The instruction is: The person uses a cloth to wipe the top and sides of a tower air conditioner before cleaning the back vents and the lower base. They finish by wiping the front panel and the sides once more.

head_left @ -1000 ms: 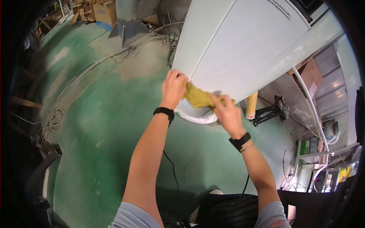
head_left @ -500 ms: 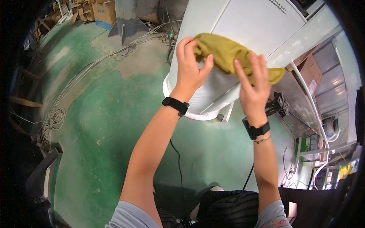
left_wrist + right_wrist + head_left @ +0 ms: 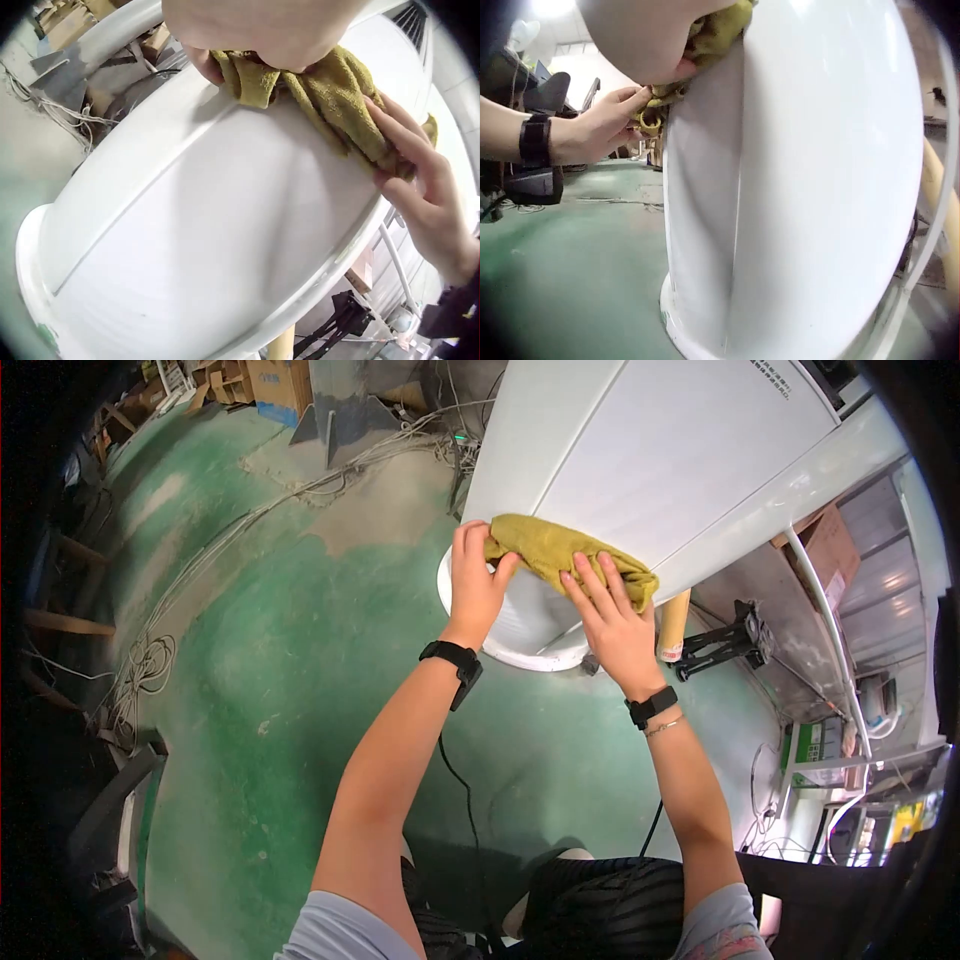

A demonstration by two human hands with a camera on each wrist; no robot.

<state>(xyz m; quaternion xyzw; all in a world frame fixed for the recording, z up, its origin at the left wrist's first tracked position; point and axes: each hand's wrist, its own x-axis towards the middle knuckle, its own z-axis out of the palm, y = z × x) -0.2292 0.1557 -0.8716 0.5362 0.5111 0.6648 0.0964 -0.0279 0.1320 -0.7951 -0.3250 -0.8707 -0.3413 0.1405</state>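
Observation:
A mustard-yellow cloth (image 3: pixel 560 552) lies stretched between both hands across the front of a tall white floor-standing appliance (image 3: pixel 640 470). At the cloth's left end, my left hand (image 3: pixel 477 582) grips it, fingers over the edge and thumb below. My right hand (image 3: pixel 617 630) holds the right end, its fingers spread over the fabric. In the left wrist view the cloth (image 3: pixel 337 94) hangs in folds against the smooth panel (image 3: pixel 247 195), and the right hand (image 3: pixel 424 195) pinches its edge. The right wrist view shows the left hand (image 3: pixel 600 127) at the appliance's far side.
A round white base (image 3: pixel 520 658) carries the appliance on the green floor (image 3: pixel 300 660). Cables (image 3: pixel 215 525) run along the floor at left. To the right are a yellow tube (image 3: pixel 674 625), a folded black stand (image 3: pixel 725 643) and a white metal rail (image 3: pixel 825 610). Cardboard boxes (image 3: pixel 280 385) stand at the back.
The cloth went from low near the base, bunched, up the panel and spread out, then came partway down again. Both hands moved with it.

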